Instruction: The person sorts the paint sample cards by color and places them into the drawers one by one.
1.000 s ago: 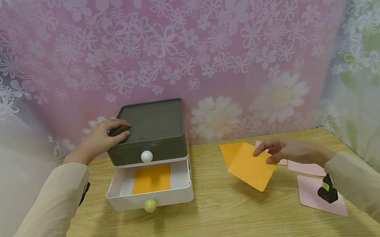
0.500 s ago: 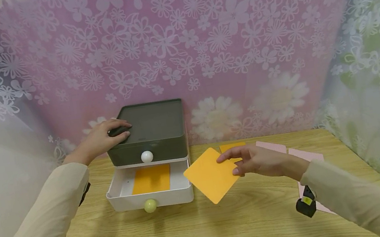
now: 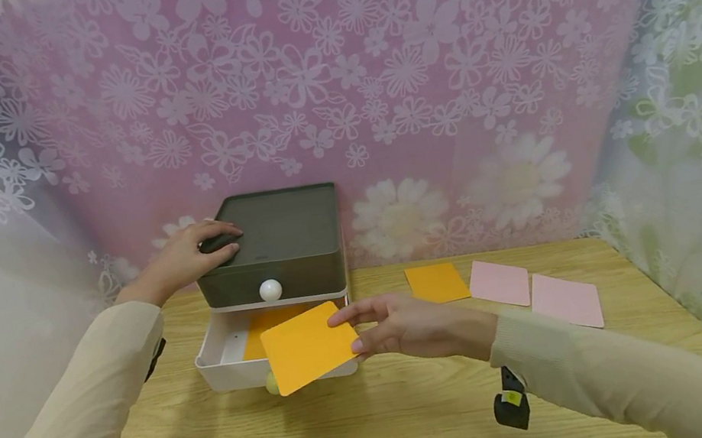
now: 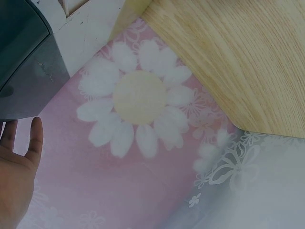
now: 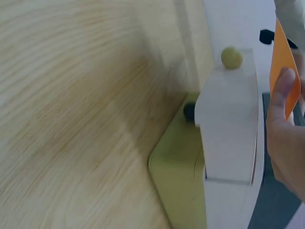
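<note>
My right hand (image 3: pixel 404 325) pinches an orange card (image 3: pixel 310 348) by its right edge, thumb below and fingers above. The card hangs tilted over the front of a pulled-out white drawer (image 3: pixel 219 373), hiding part of its yellow-green knob. Inside that drawer lies another orange card (image 3: pixel 255 336), partly covered. My left hand (image 3: pixel 189 254) rests on the top left edge of the small drawer cabinet (image 3: pixel 285 222), which has a dark green top section with a white knob (image 3: pixel 270 290). In the right wrist view, the held card (image 5: pixel 283 67) shows nearly edge-on.
To the right on the wooden table (image 3: pixel 427 423) lie one orange card (image 3: pixel 437 283) and two pink cards (image 3: pixel 499 282). Below the white drawer, the right wrist view shows a yellow-green drawer (image 5: pixel 178 171) with a dark knob. A flowered curtain (image 3: pixel 371 91) hangs close behind the cabinet.
My right hand has carried the orange card leftward from beside the other cards to over the drawer's front, turning it on the way. My left hand has stayed on the cabinet.
</note>
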A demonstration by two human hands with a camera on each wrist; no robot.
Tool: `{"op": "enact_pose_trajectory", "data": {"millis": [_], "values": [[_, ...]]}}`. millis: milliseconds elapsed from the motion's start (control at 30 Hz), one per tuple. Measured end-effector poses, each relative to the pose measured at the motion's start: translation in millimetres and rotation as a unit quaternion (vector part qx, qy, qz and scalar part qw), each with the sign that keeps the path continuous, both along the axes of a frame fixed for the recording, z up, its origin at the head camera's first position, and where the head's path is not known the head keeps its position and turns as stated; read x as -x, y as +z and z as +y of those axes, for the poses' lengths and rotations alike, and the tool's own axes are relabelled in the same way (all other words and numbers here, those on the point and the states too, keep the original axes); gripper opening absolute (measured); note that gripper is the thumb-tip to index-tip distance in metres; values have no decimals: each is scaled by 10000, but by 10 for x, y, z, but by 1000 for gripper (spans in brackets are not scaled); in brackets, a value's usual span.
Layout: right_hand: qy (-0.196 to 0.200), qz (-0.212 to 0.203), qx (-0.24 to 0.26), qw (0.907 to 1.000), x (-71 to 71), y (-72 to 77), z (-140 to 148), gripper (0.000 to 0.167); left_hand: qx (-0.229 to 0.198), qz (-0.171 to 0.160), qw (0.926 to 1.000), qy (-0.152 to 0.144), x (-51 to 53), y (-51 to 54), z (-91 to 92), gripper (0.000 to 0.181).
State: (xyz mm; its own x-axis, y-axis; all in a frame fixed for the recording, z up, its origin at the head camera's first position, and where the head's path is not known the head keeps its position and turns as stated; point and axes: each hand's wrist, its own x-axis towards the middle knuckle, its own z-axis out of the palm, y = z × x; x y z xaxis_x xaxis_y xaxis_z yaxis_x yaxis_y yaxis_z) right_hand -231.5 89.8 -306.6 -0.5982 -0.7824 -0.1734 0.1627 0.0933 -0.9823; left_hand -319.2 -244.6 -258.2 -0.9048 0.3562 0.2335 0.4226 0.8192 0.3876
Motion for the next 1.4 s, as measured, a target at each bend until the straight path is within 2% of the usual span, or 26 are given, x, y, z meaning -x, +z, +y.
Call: {"op": "enact_pose_trajectory", "data": {"millis": [200, 433, 667, 800, 967, 1100, 1400], "values": [[-476, -488, 52, 9977, 2, 18, -286, 45, 12, -151, 9999, -40, -13, 16, 8, 43], [-951, -646, -92, 9933, 93, 4, -534, 42, -39, -157, 9999, -58, 4, 15, -1, 42], [-1470, -934, -42, 9847, 186, -26, -743, 42, -83, -141, 9999, -35, 4, 10, 9, 41], [-1711, -951, -93, 9806, 202, -55, -868, 44, -100, -156, 9998, -8, -1, 10, 8, 40], [-2014, -738, -475, 9756, 205, -104, -984, 45, -124, -95, 9999, 9, -6, 13, 13, 39], [-2075, -601, -674, 9741, 213, -135, -1018, 45, -101, -77, 9999, 2, -6, 16, 14, 39], [-1703, -461, -836, 9807, 204, -93, -955, 51, -131, -114, 9998, 21, 1, 6, 4, 40]]}}
